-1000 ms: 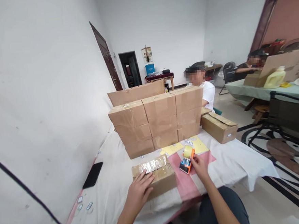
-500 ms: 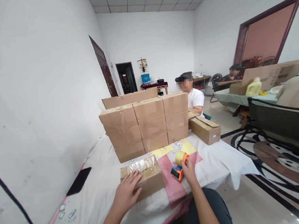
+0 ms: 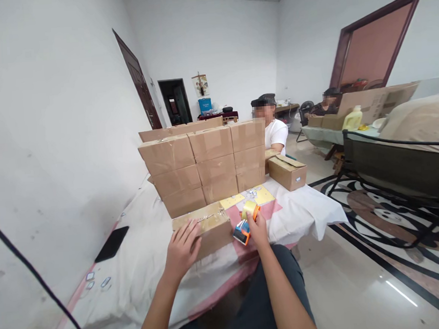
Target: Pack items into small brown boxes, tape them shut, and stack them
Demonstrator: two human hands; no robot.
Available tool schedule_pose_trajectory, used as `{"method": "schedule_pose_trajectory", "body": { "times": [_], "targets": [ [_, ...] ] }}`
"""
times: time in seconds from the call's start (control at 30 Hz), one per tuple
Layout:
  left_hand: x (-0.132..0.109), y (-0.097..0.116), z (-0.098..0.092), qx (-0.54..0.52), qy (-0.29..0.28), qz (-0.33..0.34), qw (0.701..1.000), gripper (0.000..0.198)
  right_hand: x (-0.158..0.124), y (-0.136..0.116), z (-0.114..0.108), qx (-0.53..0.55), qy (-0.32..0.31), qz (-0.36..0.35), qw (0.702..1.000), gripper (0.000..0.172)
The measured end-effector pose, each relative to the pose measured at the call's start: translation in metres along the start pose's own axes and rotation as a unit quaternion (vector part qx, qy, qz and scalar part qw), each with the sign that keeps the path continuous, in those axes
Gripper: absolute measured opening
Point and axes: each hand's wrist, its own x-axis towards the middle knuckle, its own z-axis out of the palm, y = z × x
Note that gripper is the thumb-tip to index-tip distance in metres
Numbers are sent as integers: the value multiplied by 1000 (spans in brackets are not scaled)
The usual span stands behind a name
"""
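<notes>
A cardboard box [image 3: 214,233] with shiny clear tape along its top lies at the near side of the cloth-covered table [image 3: 139,260]. My left hand [image 3: 183,244] rests on the box's left top edge, fingers stretched out and slightly spread. In my right hand [image 3: 258,227] is an orange and blue tape dispenser [image 3: 242,229] carrying a yellowish tape roll [image 3: 250,210]. The dispenser is tilted, just beside the right end of the box. Behind the box stands a stacked wall of taped cardboard boxes [image 3: 214,165].
A black phone-like slab [image 3: 112,243] lies on the table's left side. Another cardboard box [image 3: 287,172] sits at the back right, near a seated person in a white shirt [image 3: 276,134]. A dark folding chair [image 3: 403,159] stands to the right; a black cable [image 3: 35,277] crosses the left.
The view has shifted, so the scene sits higher and more to the left. My right hand has brought the tape dispenser closer to the box's right end. My left hand stays on the box.
</notes>
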Motion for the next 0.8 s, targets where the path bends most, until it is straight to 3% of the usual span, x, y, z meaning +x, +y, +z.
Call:
{"method": "schedule_pose_trajectory", "body": {
  "times": [0.1, 0.13, 0.27, 0.33, 0.4, 0.5, 0.67, 0.8],
  "targets": [
    [-9, 30, 8, -61, 123, 13, 991, 26, -6, -16, -8, 38, 0, 1, 999, 46],
    [-9, 44, 14, -90, 121, 6, 989, 24, -9, -20, -11, 61, -13, 5, 998, 45],
    [6, 114, 47, -207, -19, -123, 970, 35, -25, -26, -21, 144, -65, 29, 987, 42],
    [18, 142, 62, -300, -24, -181, 936, 29, -31, -25, -26, 155, -62, 30, 986, 42],
    [27, 160, 74, -415, -2, -224, 882, 26, -33, -24, -28, 146, -17, 30, 989, 43],
    [32, 169, 84, -475, 12, -275, 836, 29, -30, -19, -29, 108, 69, 13, 992, 46],
    [27, 170, 81, -491, 41, -319, 810, 29, -24, -10, -30, -8, 25, -78, 997, 52],
    [17, 176, 77, -533, 34, -363, 763, 28, -25, -7, -29, -52, 66, -114, 990, 51]
  ]
}}
